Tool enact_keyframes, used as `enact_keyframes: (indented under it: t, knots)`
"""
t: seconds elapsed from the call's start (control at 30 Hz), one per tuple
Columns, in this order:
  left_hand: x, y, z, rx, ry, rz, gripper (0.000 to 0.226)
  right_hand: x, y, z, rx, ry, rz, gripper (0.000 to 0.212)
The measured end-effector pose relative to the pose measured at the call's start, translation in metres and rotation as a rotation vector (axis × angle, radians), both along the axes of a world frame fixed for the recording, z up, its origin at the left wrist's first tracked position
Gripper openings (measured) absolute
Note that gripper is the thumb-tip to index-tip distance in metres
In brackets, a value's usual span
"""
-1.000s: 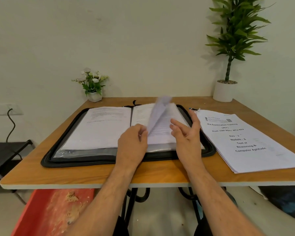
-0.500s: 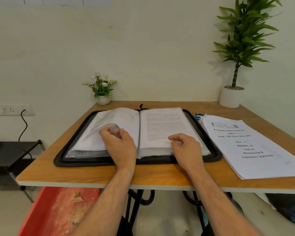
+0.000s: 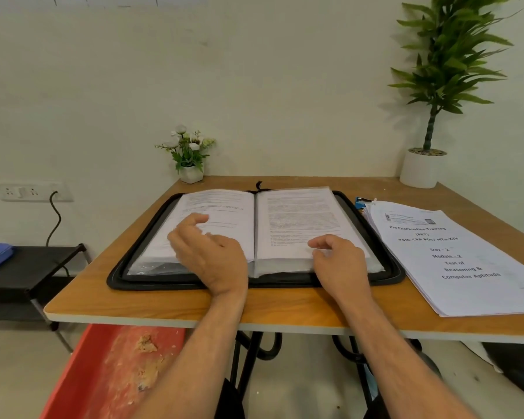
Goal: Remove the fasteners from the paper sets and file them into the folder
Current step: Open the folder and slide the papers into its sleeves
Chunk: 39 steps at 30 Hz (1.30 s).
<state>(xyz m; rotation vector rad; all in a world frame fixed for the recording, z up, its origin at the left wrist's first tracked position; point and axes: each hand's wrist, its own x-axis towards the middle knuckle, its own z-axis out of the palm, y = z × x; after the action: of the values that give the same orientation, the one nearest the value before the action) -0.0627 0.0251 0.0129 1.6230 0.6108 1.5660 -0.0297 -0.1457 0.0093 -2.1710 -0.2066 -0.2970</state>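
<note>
— Two big things share our worktop (image 3: 285,313): the open black folder (image 3: 389,267), lying flat in front of us with its spine running away from us, and the paper stack (image 3: 454,261) just beside its right edge, long side pointing away too. Which do we go for?

— We judge the stack comes next. It lies to the right of both our hands, so our right hand (image 3: 342,264) is the nearer one. Something blue pokes out at the stack's far left corner; we cannot tell whether that is the fastener.

— Where are our hands?

— Both are over the folder's near half, forearms reaching in across the worktop's front edge. Our left hand (image 3: 209,255) hangs above the left page, back up, fingers (image 3: 194,220) loosely curled and spread, gripping nothing. Our right hand rests at the bottom of the right page, its fingers bent and relaxed, with nothing in them either.

— So the move?

— We would swing the right hand sideways to the stack's far corner, across the folder's rim. Loose sheets could slide, so a steadying palm seems wise.
</note>
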Motion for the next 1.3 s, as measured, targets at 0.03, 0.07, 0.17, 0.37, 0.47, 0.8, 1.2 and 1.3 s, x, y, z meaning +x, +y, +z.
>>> enact_keyframes:
  t: [0.03,0.07,0.17,0.37,0.47,0.8,1.2,1.3]
  knots:
    - [0.0,-0.004,0.0,0.119,0.091,-0.042,0.042,0.001,0.0,0.0,-0.002,-0.004,-0.013,0.026]
    - [0.0,-0.008,-0.001,0.224,0.199,-0.103,0.038,0.002,0.001,-0.001,-0.005,-0.01,-0.031,0.027]
    - [0.006,-0.014,-0.008,0.444,0.432,-0.427,0.025,0.004,0.002,-0.006,-0.01,-0.03,-0.092,0.03]
    - [0.009,-0.015,-0.009,0.668,0.78,-0.772,0.038,0.005,-0.001,-0.009,-0.029,-0.079,-0.214,0.039]
    - [0.007,-0.014,-0.01,0.675,0.811,-0.769,0.038,0.005,-0.003,-0.011,-0.045,-0.067,-0.231,0.043]
    - [0.0,-0.021,-0.007,0.682,0.772,-0.756,0.042,-0.003,-0.01,0.001,0.314,-0.218,-0.257,0.045]
    - [0.001,-0.029,-0.006,0.898,0.779,-0.652,0.03,0.002,-0.015,-0.004,0.504,-0.173,-0.265,0.044]
    - [0.001,-0.028,-0.005,0.794,0.76,-0.651,0.026,0.002,-0.016,-0.004,0.533,-0.177,-0.272,0.045]
